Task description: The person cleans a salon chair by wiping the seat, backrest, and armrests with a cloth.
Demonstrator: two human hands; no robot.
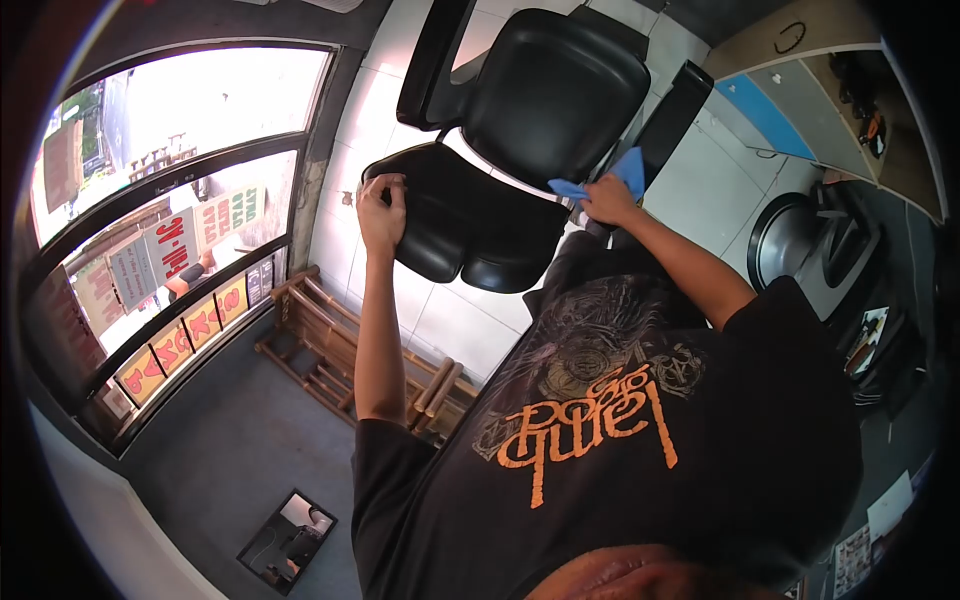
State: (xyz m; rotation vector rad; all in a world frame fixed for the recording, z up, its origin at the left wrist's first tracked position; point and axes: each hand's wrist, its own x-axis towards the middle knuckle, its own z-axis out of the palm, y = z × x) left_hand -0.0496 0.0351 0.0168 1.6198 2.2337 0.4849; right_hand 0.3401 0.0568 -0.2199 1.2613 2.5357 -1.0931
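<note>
A black padded barber chair point(556, 95) stands in front of me, its backrest point(470, 215) nearest my body. My left hand point(383, 208) rests at the left corner of the backrest, fingers curled over its edge. In my right hand point(608, 199), a blue cloth point(628, 172) is gripped, with folds sticking out on both sides of the fingers. That hand is beside the chair's right side, close to the right armrest point(677, 120). Part of the cloth is hidden under the fingers.
Left of me are a bamboo bench point(318, 335) and a large window point(180, 190) with signs outside. A cabinet point(800, 105) with blue and grey doors stands at the far right. Below it is a black wash basin point(785, 240). White tiles point(440, 320) cover the floor.
</note>
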